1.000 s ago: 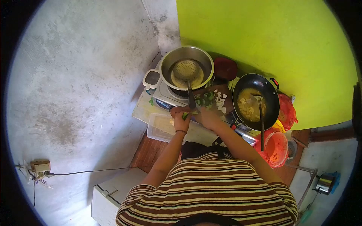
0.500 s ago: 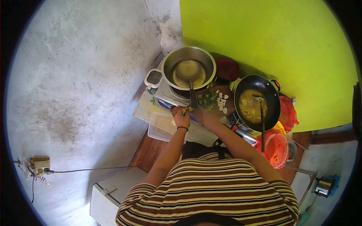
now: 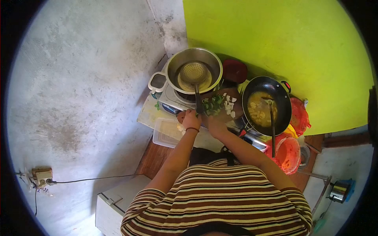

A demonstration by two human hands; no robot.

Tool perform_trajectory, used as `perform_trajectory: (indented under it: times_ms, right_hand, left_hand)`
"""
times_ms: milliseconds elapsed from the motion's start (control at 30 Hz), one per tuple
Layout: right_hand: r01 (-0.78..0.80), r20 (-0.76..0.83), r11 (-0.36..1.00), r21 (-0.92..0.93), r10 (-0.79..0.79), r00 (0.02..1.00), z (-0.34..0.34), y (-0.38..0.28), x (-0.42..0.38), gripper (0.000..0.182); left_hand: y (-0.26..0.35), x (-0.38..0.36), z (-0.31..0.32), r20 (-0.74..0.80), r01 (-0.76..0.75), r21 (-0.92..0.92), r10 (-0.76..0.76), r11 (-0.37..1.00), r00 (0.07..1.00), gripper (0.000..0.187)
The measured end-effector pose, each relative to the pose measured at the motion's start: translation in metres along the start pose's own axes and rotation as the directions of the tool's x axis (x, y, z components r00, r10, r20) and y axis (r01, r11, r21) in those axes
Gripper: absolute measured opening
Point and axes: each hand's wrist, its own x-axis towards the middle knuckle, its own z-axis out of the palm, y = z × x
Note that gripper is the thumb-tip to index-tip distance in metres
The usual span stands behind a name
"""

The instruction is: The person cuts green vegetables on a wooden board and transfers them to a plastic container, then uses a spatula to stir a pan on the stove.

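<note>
My left hand is closed at the left side of a brown chopping board, holding a green vegetable that its fingers mostly hide. My right hand is closed at the board's near edge, close beside the left; what it grips is hidden. Chopped green pieces lie just beyond my hands, and white chunks sit to their right. Over the board's left part comes the dark handle of a skimmer, whose perforated bowl rests in a large steel pot.
The pot stands on a stove. To the right, a black wok holds yellowish soup and a long-handled spatula. Red plastic containers stand beyond it. A clear plastic box lies at the counter's front left.
My left hand has shifted a little toward the board and my right hand, and the green vegetable in it shows less. The camera view has moved slightly.
</note>
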Motion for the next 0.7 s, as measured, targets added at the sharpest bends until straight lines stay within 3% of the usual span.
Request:
perform_trajectory:
  times_ms: [267, 400, 567, 700]
  right_hand:
    - [-0.083, 0.026, 0.994, 0.075, 0.081, 0.996, 0.002, -0.005, 0.005, 0.016]
    - [-0.116, 0.010, 0.988, 0.100, 0.115, 0.993, 0.009, -0.006, 0.009, 0.018]
    - [-0.070, 0.036, 0.997, 0.030, 0.069, 0.997, 0.008, -0.009, 0.015, 0.023]
    - [-0.089, 0.114, 0.996, 0.011, 0.087, 0.990, 0.007, -0.008, 0.020, 0.023]
  left_hand:
    - [-0.004, -0.001, 0.002, -0.001, -0.017, -0.060, 0.017, 0.998, 1.000, 0.023]
    - [-0.018, 0.003, 0.013, -0.011, -0.095, -0.028, 0.095, 0.995, 0.995, 0.022]
    - [-0.017, 0.004, 0.010, 0.038, -0.080, 0.018, 0.079, 0.997, 0.996, 0.024]
    - [-0.033, 0.006, 0.026, -0.017, -0.132, 0.058, 0.133, 0.990, 0.991, 0.026]
